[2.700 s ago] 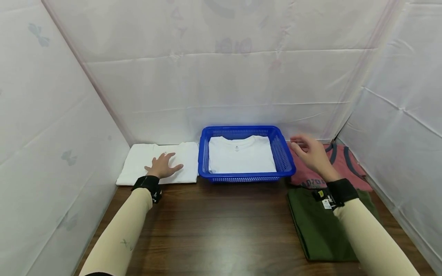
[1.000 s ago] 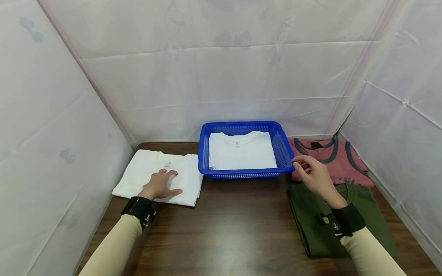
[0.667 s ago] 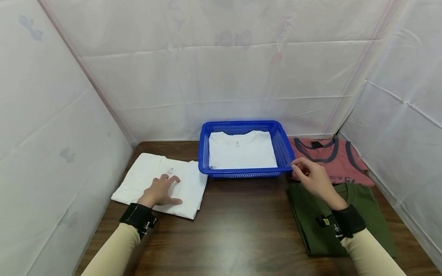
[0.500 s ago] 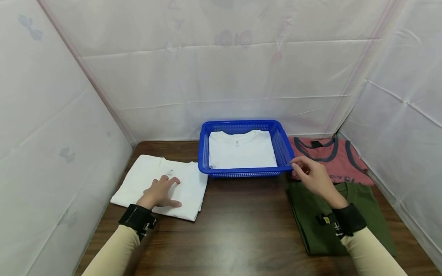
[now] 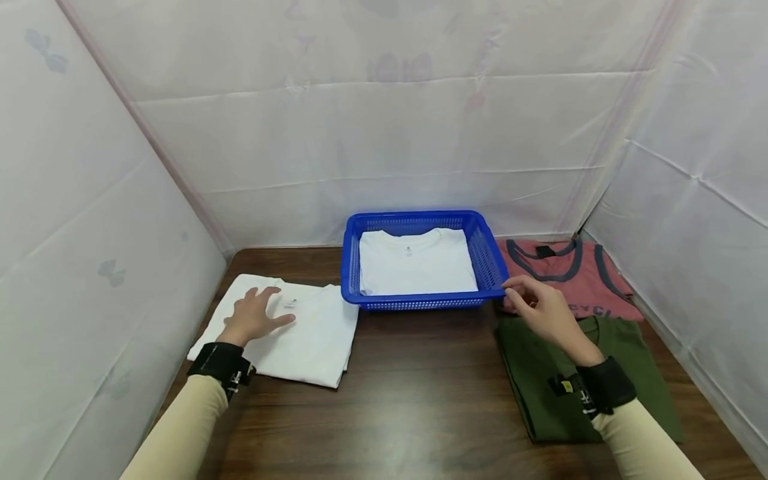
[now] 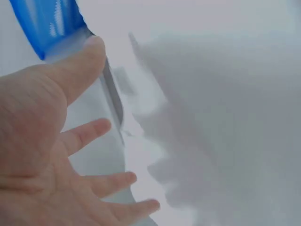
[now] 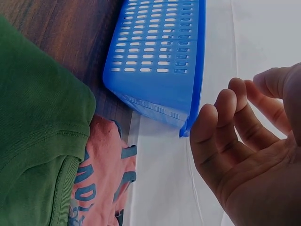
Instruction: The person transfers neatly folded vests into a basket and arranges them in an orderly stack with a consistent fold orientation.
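A folded white T-shirt (image 5: 312,333) lies on the table left of the basket, slightly askew. My left hand (image 5: 249,317) is over its left part, fingers spread; the left wrist view shows the fingers (image 6: 113,183) apart with nothing between them. In the blue basket (image 5: 420,303) lies another folded white T-shirt (image 5: 417,267). At the basket's front right corner, my right hand (image 5: 543,317) has loosely curled fingers with the tips right beside the rim. Seen from the right wrist, those fingers (image 7: 225,106) hold nothing and the basket corner is just beyond them.
Right of the basket lies a folded pink T-shirt (image 5: 600,287) with dark trim. A folded dark green T-shirt (image 5: 636,380) is in front of it, partly under the right wrist. White sheeting (image 5: 384,153) walls the brown wooden table (image 5: 408,400) at the back and both sides.
The left-hand white T-shirt slid toward the front and turned slightly under my left hand, which has since moved back and left. My right hand came down to the basket's front right corner.
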The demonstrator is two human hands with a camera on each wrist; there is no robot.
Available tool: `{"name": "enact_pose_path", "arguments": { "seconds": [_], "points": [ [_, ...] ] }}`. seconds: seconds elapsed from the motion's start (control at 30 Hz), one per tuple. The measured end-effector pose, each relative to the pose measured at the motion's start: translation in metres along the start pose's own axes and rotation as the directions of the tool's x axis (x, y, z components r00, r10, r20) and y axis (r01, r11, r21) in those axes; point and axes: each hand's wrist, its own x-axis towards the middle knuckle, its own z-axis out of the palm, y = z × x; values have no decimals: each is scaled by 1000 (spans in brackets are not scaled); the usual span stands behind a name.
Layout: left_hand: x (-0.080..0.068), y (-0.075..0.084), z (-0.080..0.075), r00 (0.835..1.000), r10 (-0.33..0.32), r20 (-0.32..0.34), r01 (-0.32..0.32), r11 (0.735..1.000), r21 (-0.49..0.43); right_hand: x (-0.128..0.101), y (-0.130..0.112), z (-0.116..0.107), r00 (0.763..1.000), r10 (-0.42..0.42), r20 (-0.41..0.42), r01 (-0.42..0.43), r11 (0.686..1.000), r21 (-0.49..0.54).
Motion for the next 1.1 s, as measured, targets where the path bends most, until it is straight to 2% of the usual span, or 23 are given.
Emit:
{"name": "enact_pose_path", "arguments": {
  "seconds": [0.1,0.2,0.37,0.57,0.73,0.97,1.1],
  "points": [
    [6,-8,-3,994,-82,72,82,997,0,-2,1,1,1000,0,10,0,1000,5],
    [7,-15,-4,988,-122,92,121,992,24,-3,0,2,1000,2,23,-2,1000,10],
    [11,-29,-5,993,-112,32,110,993,44,-6,-2,0,1000,12,24,-13,1000,21],
    [19,-43,-6,993,-105,62,105,994,1,-9,0,0,999,20,29,-20,1000,20],
    [25,-42,-7,995,-81,66,82,997,-5,-13,4,2,998,40,43,-41,999,17],
    [29,-41,-12,981,-123,149,126,992,-16,-16,5,6,995,43,90,-48,998,49],
    [31,-39,-13,981,-108,160,114,993,-29,-19,4,4,991,63,120,-69,996,51]
  ]
}}
